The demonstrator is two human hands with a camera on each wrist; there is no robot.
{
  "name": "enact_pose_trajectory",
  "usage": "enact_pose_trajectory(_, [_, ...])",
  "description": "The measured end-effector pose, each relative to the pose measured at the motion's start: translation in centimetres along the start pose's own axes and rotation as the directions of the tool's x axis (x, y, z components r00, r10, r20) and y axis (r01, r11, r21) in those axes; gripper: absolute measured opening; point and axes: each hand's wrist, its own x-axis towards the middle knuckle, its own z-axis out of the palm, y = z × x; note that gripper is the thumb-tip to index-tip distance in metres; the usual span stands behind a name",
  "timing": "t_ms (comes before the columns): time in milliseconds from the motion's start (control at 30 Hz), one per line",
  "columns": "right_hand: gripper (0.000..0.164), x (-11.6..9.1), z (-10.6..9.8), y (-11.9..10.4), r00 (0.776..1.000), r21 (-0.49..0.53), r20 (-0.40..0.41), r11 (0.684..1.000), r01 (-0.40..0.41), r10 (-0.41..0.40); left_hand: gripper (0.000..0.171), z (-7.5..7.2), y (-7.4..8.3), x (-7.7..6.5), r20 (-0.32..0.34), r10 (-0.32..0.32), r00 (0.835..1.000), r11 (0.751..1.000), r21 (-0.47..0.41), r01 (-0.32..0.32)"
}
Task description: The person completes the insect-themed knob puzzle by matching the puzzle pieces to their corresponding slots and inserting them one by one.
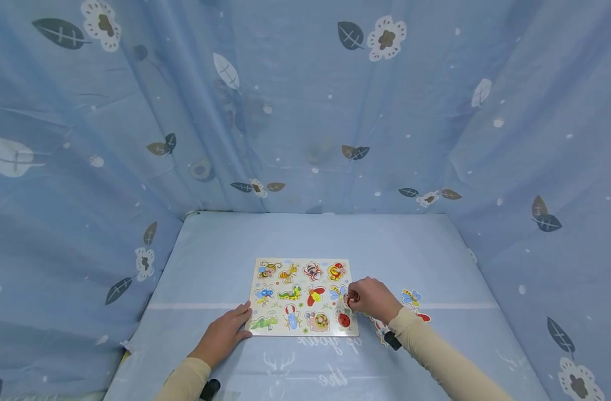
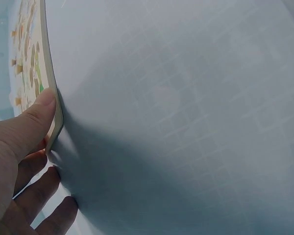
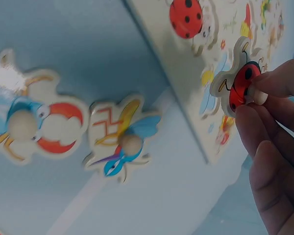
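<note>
My right hand (image 1: 373, 298) pinches the wooden knob of a ladybug puzzle piece (image 3: 245, 83), red with black spots, above the right side of a puzzle board (image 1: 282, 301). The piece is tilted and apart from the board in the right wrist view. A ladybug picture (image 3: 186, 18) shows at the board's near right corner. My left hand (image 1: 225, 333) holds the near left corner of the board, its thumb (image 2: 46, 100) against the near edge and fingers round the left side. Knobs stand on some pictures at the board's far side in the left wrist view.
Right of the board lie loose knobbed pieces: a blue beetle with red pincers (image 3: 63, 128), a blue mosquito-like insect (image 3: 125, 139) and a yellow-and-blue winged insect (image 1: 411, 297). Part of a red piece (image 1: 423, 317) shows by the right sleeve. Blue patterned curtains (image 1: 305, 111) surround the table (image 1: 305, 234).
</note>
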Motion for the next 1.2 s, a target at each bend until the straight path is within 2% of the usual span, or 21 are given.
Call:
enact_pose_trajectory(233, [0.021, 0.9, 1.4, -1.1, 0.997, -0.028, 0.060, 0.999, 0.044, -0.042, 0.069, 0.0, 0.2, 0.0, -0.003, 0.011, 1.000, 1.000, 0.000, -0.011])
enact_pose_trajectory(533, [0.026, 0.6, 3.4, -1.2, 0.994, -0.063, 0.106, 0.997, 0.047, -0.040, 0.069, -0.1, 0.2, 0.0, -0.014, 0.021, 1.000, 1.000, 0.008, -0.021])
enact_pose_trajectory(733, [0.027, 0.4, 3.9, -1.4, 0.992, -0.089, 0.119, 0.995, 0.048, -0.037, 0.069, -0.1, 0.1, 0.0, -0.016, 0.015, 1.000, 1.000, 0.007, -0.015])
enact_pose_trajectory(967, [0.026, 0.3, 3.7, -1.8, 0.991, -0.042, 0.134, 0.999, 0.012, -0.006, 0.070, 0.1, -0.1, 0.0, -0.017, 0.015, 1.000, 1.000, -0.003, -0.015])
enact_pose_trajectory(1200, [0.025, 0.3, 3.9, -1.6, 0.992, 0.008, 0.124, 1.000, 0.014, -0.015, 0.069, 0.1, -0.1, 0.0, -0.012, -0.001, 1.000, 1.000, -0.007, 0.001])
